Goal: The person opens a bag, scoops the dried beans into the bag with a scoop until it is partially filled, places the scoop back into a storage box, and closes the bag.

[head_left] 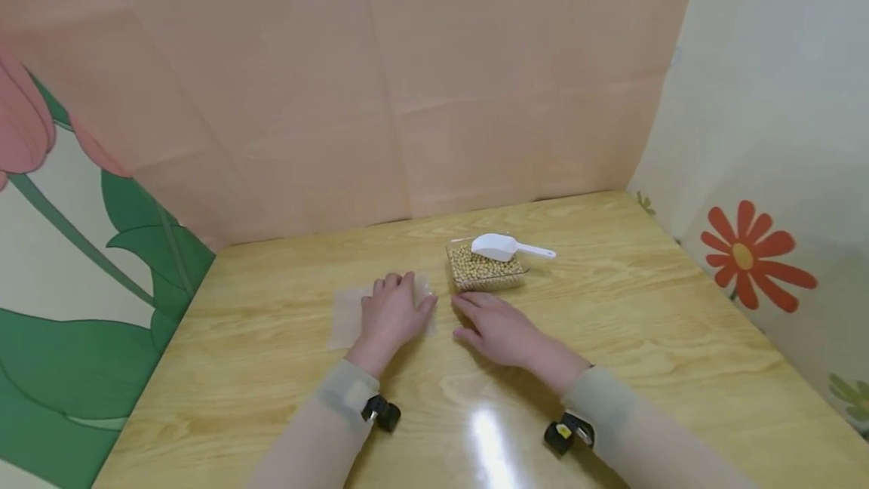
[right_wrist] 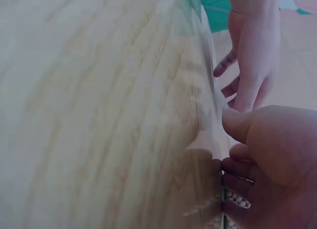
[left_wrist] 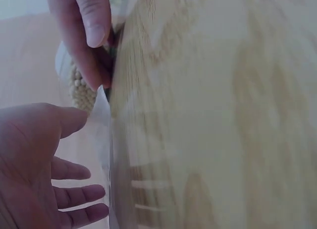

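Observation:
A clear plastic bag lies flat on the table, partly hidden under my left hand. In the left wrist view, the fingertips reach the bag's surface, and one edge of the bag stands up near the thumb. My right hand rests low by the table, its fingers loosely bent with nothing held. Its fingertips are close to the front left corner of a clear container of pale round beans. A white scoop lies across the beans, its handle sticking out to the right.
The wooden table backs onto a pink cloth. A wall with a painted red flower stands on the right, and painted green leaves are on the left. Small black cameras sit on both wrists.

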A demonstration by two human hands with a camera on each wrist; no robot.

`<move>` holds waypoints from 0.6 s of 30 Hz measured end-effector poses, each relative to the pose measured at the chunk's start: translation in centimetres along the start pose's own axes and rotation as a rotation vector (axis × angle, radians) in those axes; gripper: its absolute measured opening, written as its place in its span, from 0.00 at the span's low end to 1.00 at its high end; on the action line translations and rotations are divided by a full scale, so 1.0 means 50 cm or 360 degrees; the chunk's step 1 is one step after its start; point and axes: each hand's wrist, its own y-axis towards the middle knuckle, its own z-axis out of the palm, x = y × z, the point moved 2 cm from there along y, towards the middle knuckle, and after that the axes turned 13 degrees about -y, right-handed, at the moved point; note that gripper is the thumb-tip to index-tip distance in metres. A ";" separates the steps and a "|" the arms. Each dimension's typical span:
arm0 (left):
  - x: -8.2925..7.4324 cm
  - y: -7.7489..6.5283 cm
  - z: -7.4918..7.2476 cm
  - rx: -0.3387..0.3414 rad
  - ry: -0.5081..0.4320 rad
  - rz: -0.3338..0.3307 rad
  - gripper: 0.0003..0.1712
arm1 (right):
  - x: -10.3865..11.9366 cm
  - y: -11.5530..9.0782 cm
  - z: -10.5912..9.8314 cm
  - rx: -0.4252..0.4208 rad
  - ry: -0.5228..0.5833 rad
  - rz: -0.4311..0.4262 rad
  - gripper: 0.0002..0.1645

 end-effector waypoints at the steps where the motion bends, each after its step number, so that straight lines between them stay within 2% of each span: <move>1: -0.002 0.001 0.000 0.0002 0.0004 -0.0004 0.44 | -0.002 0.002 -0.001 0.0004 0.0003 -0.0004 0.40; 6: -0.007 0.003 -0.003 0.0017 0.0030 -0.0020 0.40 | -0.008 0.008 0.001 0.0020 0.0033 -0.0010 0.40; 11: -0.001 0.004 -0.006 0.0022 0.0011 -0.0005 0.23 | -0.018 0.012 0.023 -0.0012 0.0001 -0.0007 0.40; 13: 0.003 0.002 -0.010 0.0010 -0.0048 0.0003 0.17 | -0.016 0.011 0.022 -0.0020 0.0012 0.0003 0.40; 18: 0.020 -0.011 -0.019 -0.0079 -0.0259 0.0065 0.10 | 0.004 0.009 0.001 -0.0011 0.0074 0.0100 0.34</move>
